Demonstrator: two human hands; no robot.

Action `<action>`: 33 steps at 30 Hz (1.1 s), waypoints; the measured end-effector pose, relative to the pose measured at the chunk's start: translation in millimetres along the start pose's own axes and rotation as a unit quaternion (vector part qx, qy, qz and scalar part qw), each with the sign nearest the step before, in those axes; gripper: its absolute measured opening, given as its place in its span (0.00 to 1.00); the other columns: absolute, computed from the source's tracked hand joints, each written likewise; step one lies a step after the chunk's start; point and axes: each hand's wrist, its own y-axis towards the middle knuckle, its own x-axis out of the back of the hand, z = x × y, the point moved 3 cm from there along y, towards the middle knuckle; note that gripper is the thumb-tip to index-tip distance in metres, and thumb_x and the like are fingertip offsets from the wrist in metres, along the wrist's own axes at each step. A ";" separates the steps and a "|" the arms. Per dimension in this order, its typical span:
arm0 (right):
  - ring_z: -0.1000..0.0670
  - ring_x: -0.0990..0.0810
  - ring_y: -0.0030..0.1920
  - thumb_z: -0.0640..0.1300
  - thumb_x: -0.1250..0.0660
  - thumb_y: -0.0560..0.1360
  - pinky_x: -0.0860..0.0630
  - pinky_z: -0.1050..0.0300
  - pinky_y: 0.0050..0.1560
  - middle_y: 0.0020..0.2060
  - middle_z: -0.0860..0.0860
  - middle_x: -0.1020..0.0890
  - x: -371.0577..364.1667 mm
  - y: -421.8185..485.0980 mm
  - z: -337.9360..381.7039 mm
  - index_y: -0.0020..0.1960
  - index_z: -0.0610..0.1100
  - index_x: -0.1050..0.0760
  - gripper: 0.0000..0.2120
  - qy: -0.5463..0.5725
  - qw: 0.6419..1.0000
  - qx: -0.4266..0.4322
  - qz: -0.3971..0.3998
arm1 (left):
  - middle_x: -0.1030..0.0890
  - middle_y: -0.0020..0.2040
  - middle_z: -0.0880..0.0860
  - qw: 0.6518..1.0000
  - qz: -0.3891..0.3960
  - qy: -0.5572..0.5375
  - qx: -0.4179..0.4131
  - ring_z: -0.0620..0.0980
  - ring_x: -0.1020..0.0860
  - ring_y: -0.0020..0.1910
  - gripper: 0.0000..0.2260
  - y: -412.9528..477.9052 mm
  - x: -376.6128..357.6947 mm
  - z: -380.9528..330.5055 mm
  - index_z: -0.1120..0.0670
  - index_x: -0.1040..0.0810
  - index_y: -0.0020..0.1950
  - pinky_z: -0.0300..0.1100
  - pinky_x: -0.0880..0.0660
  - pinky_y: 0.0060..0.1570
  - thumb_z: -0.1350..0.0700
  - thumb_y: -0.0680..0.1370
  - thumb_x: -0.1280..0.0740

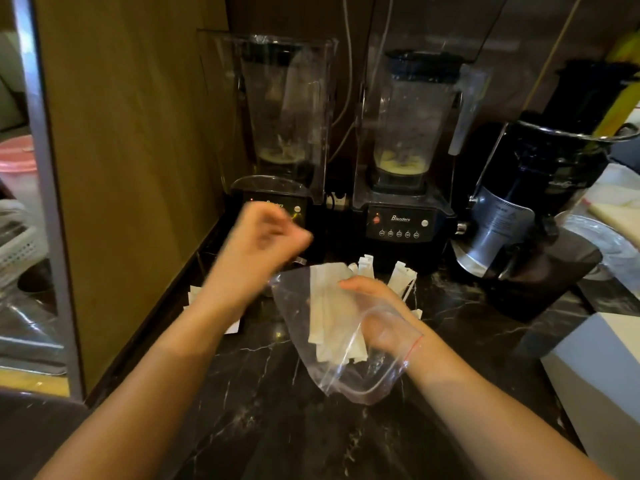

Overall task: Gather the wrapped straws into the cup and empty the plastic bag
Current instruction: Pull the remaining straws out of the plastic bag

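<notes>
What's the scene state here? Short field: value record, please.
setting: dark marble counter against a wood-panelled wall
left hand: raised above the counter, blurred, fingers curled; cannot tell if it holds anything
right hand: inside the plastic bag, gripping it
wrapped straws: several in the bag; more behind it and near the left wrist
cup: not clearly visible
background: two blenders, a dark juicer at right
task status: bag not yet empty

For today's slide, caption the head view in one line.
Right hand inside a clear plastic bag of wrapped straws, left hand blurred above the marble counter.
</notes>
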 end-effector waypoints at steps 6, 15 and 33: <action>0.44 0.23 0.45 0.38 0.43 0.74 0.27 0.48 0.51 0.45 0.41 0.23 5.1 -6.9 27.3 0.55 0.37 0.27 0.12 -0.040 0.999 0.005 -0.037 | 0.23 0.52 0.57 0.908 -0.040 -0.247 0.335 0.55 0.22 0.50 0.25 -26.3 2.9 77.3 0.53 0.33 0.62 0.51 0.23 0.43 0.47 0.67 0.34; 0.42 0.22 0.52 0.35 0.45 0.76 0.22 0.48 0.51 0.55 0.36 0.23 11.5 -4.2 49.6 0.67 0.35 0.37 0.19 -0.079 0.994 0.060 -0.042 | 0.23 0.56 0.58 0.868 0.237 -0.289 0.328 0.55 0.23 0.53 0.27 14.4 -66.9 75.7 0.53 0.33 0.67 0.48 0.21 0.49 0.57 0.69 0.31; 0.50 0.25 0.60 0.33 0.38 0.74 0.25 0.48 0.60 0.55 0.55 0.24 34.6 -12.3 120.4 0.60 0.57 0.35 0.23 -0.340 0.865 0.300 -0.215 | 0.22 0.58 0.53 0.968 0.233 -0.038 0.083 0.52 0.21 0.58 0.22 90.5 -110.4 54.4 0.47 0.32 0.62 0.48 0.23 0.57 0.69 0.74 0.38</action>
